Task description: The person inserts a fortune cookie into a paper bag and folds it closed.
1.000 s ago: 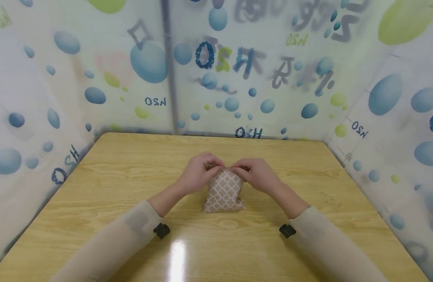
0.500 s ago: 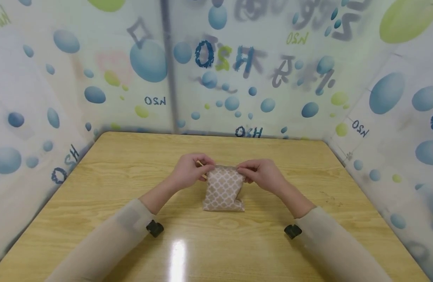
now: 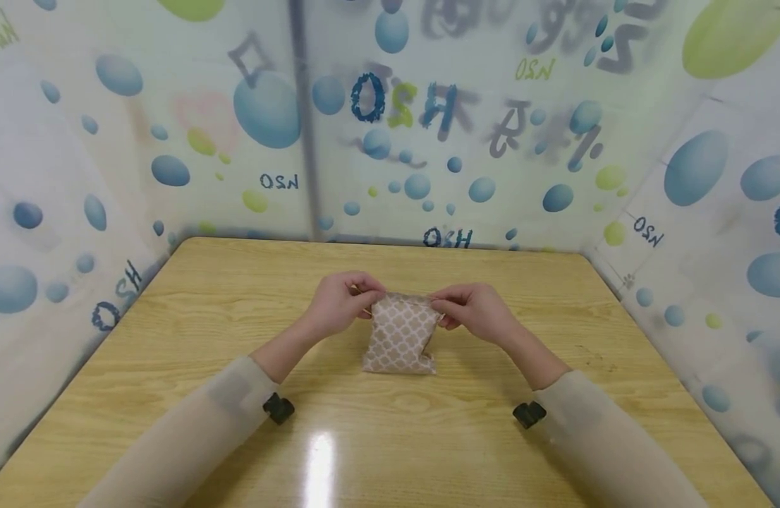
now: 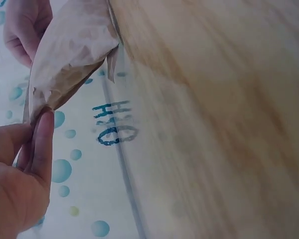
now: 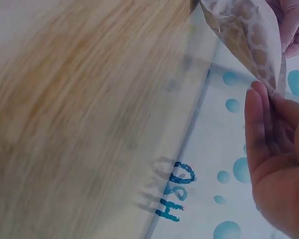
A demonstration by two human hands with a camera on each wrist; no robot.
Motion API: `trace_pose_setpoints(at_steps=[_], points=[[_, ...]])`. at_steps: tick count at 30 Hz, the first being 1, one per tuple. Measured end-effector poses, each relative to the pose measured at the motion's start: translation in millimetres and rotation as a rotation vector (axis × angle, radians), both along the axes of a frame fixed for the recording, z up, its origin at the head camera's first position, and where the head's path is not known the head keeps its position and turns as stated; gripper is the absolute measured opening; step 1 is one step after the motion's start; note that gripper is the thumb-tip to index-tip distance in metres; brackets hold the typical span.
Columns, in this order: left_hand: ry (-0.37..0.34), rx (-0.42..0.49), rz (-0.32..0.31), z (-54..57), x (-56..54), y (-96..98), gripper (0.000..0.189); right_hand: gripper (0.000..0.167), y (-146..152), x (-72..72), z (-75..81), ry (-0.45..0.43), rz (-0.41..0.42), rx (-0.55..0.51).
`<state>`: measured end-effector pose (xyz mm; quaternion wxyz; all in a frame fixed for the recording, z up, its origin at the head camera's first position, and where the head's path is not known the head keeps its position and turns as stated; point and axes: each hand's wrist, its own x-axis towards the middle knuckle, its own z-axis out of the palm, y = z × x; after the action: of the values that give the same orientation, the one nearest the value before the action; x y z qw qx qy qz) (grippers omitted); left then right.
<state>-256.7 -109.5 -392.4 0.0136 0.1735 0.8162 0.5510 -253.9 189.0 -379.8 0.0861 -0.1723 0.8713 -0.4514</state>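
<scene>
A small tan pouch (image 3: 401, 335) with a white lattice pattern stands upright over the middle of the table, its upper edge stretched between both hands. My left hand (image 3: 339, 303) pinches the upper left corner between thumb and fingers. At the upper right corner, my right hand (image 3: 482, 310) pinches the fabric the same way. In the left wrist view, the pouch (image 4: 72, 55) bulges above the pinching left hand (image 4: 22, 174). The right wrist view has the pouch (image 5: 249, 37) narrowing to the corner gripped by the right hand (image 5: 281, 154). Its contents are hidden.
The wooden table (image 3: 238, 296) has a bright light reflection near its front. Fabric walls (image 3: 390, 162) printed with blue and green spots enclose its back and sides. A dark wrist device (image 3: 278, 408) sits at the left sleeve, and another dark device (image 3: 529, 414) at the right.
The hands have moved apart from the pouch's top centre to its two upper corners, spreading the top edge wide. The pouch's bottom has shifted slightly away and to the left.
</scene>
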Motion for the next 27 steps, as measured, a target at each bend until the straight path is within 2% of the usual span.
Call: trace_pose_setpoints(at_steps=[6,11,15,22,27], points=[[-0.062,0.057,0.019,0.5,-4.6,-0.8,0.012,0.026,-2.1,-6.0,0.7,-0.01,-0.049,0.032],[-0.052,0.017,0.033,-0.3,-8.5,-0.6,0.005,0.024,-7.8,-8.5,3.5,0.013,-0.083,0.087],[-0.065,0.003,0.027,-0.9,-11.5,-2.3,0.005,0.026,-8.5,-12.0,5.0,-0.033,-0.067,0.086],[-0.165,0.042,0.013,-4.7,-17.4,-0.5,0.011,0.029,-7.3,-19.7,2.6,-0.117,-0.091,0.059],[-0.224,0.026,0.034,-9.3,-22.3,5.0,0.011,0.031,-10.2,-21.7,-0.7,-0.127,-0.1,0.131]])
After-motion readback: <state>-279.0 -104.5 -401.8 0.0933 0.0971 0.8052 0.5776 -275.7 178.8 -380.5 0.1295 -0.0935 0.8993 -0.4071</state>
